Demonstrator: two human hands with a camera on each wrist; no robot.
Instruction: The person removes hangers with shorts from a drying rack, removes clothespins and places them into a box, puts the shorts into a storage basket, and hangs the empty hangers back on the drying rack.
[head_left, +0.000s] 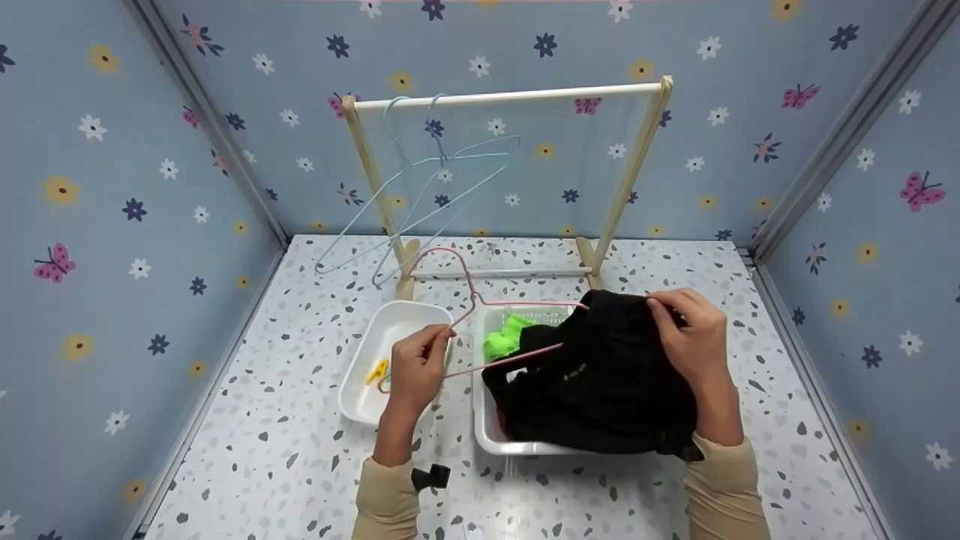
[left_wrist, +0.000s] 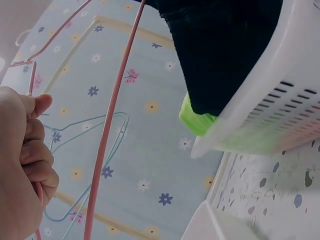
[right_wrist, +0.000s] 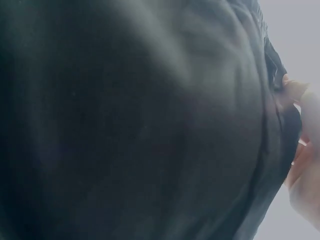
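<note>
A pink wire hanger (head_left: 525, 303) is gripped by my left hand (head_left: 420, 364) at its near arm, just below the hook. In the left wrist view, the fingers curl round the pink hanger (left_wrist: 103, 145). The hanger's far end goes into the opening of a black garment (head_left: 615, 375) with a small light logo. My right hand (head_left: 694, 334) pinches the garment's top edge between thumb and fingers. Dark cloth (right_wrist: 150, 130) fills most of the right wrist view, with a gathered edge at the right. The garment hangs over a white basket (head_left: 480, 420) and hides much of it.
Bright green cloth (head_left: 504, 341) lies in the basket. To its left stands a white tray (head_left: 356, 379) with a yellow clothespin (head_left: 377, 371). Behind, a rack with a white rail (head_left: 510, 96) carries two blue hangers (head_left: 352, 219) at its left end. Patterned walls enclose three sides.
</note>
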